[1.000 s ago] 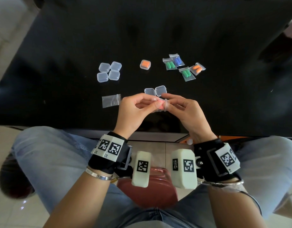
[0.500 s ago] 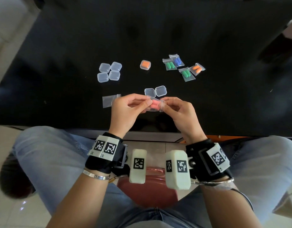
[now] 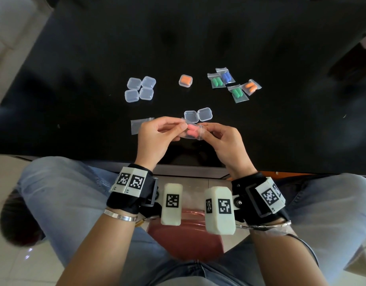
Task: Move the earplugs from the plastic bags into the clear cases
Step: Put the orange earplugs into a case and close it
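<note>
Since the earlier frame both hands have drawn slightly apart, stretching the small plastic bag (image 3: 192, 131) so the pink earplugs (image 3: 191, 130) inside show. Left hand (image 3: 157, 135) and right hand (image 3: 225, 141) each pinch one bag edge, grip closed on it, above the near tabletop (image 3: 74, 58). Open clear case (image 3: 198, 115) lies just beyond.

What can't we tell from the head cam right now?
- Pink earplugs: the count; left hand and right hand fingers cover the small bag.
- That bag's seal, open or closed: too small.
- Open case: near edge behind the bag.
- Empty bag: right end behind the left hand.
</note>
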`<state>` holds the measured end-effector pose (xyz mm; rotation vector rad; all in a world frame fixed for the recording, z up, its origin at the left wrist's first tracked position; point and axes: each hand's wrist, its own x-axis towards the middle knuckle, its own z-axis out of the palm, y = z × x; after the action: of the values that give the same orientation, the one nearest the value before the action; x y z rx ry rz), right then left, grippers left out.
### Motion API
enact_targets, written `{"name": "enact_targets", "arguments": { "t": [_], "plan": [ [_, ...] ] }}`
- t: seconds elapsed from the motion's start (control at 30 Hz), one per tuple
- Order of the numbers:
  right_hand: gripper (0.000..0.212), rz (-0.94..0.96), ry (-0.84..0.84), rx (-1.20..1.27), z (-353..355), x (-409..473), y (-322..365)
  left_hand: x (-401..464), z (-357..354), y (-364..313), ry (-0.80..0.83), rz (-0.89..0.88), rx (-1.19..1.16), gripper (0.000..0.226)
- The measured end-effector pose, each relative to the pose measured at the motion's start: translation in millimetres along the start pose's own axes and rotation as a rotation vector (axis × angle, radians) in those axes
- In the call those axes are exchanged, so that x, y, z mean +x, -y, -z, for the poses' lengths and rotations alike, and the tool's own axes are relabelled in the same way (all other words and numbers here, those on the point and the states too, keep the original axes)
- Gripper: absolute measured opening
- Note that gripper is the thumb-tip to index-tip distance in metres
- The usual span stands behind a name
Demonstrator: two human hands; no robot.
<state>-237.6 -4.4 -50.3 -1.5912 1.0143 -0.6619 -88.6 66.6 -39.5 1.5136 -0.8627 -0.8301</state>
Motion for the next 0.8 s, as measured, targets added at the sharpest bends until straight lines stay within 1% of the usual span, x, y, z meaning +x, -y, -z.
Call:
{"name": "enact_targets", "arguments": {
  "t": [0.1,0.2,0.33,0.4,0.43,0.47,0.5,0.57,0.63,0.7,0.8],
  "plan": [
    [0.014,0.008,-0.009,-0.032,-0.4,1.8,-1.3,0.6,-1.7,1.9,-0.021,-0.016,-0.003,0.011],
    [0.01,0.005,-0.011,-0.011,1.9,2.7,-0.2,0.6,-5.1,1.9,-0.039,-0.024,-0.013,0.007],
    [0.011,0.013,-0.043,-0.02,3.1,3.8,1.2,2.5,-11.0,1.6,-0.05,-0.011,0.0,0.007],
    [0.008,-0.005,-0.09,-0.001,9.3,3.2,0.0,6.0,-6.7,0.9,-0.179,0.06,-0.107,0.012],
    [0.01,-0.026,-0.113,0.055,15.1,2.8,-1.1,9.0,0.9,0.6,-0.274,0.09,-0.17,0.014],
    [0.012,-0.053,-0.135,0.117,21.0,2.6,-1.4,12.0,11.0,1.0,-0.35,0.095,-0.184,0.014],
    [0.01,-0.069,-0.162,0.141,26.7,3.7,-3.1,14.4,21.7,1.3,-0.389,0.08,-0.129,0.012],
    [0.01,-0.058,-0.222,0.031,33.4,8.9,-4.7,18.7,39.7,3.7,-0.376,0.04,0.063,0.004],
    [0.008,-0.023,-0.254,-0.117,31.2,12.8,-2.1,20.5,48.9,8.2,-0.345,0.003,0.268,0.009],
    [0.007,0.008,-0.256,-0.158,26.2,14.8,1.4,22.1,52.7,12.7,-0.338,-0.032,0.444,0.015],
    [0.013,-0.012,-0.226,-0.188,22.9,16.4,-0.2,27.2,56.0,19.3,-0.317,-0.017,0.607,0.02]
  ]
}}
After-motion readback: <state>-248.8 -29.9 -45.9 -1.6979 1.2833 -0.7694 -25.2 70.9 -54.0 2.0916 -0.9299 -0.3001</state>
